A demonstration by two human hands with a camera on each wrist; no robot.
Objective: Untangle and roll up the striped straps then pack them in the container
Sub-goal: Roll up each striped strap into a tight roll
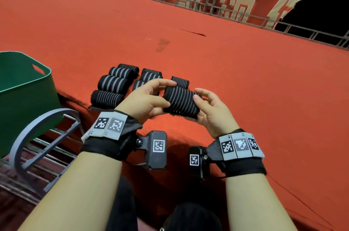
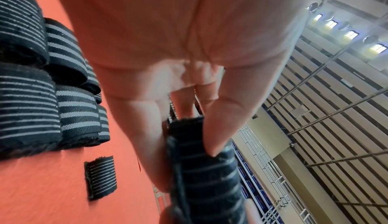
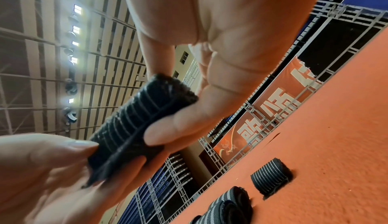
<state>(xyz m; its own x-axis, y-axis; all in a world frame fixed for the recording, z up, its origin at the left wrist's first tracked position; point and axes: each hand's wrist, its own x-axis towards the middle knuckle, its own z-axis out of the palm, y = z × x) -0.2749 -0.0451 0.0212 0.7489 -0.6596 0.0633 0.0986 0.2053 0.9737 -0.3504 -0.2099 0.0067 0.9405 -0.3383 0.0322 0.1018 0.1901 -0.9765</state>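
Rolled strap (image 1: 181, 102) pinched at each end between left hand (image 1: 145, 100) and right hand (image 1: 212, 112), above the carpet (image 1: 245, 72). More rolls (image 1: 113, 84) at eleven o'clock. Green bin (image 1: 22, 87) at nine o'clock, contents out of sight.

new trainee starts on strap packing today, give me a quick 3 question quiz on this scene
1. True or false: both the left hand and the right hand grip the held strap roll.
2. Where is the green container? A) to the person's left B) to the person's right C) behind the banner
3. Fill in: the finished rolls lie on the ____ carpet.

Key: 1 true; 2 A; 3 red
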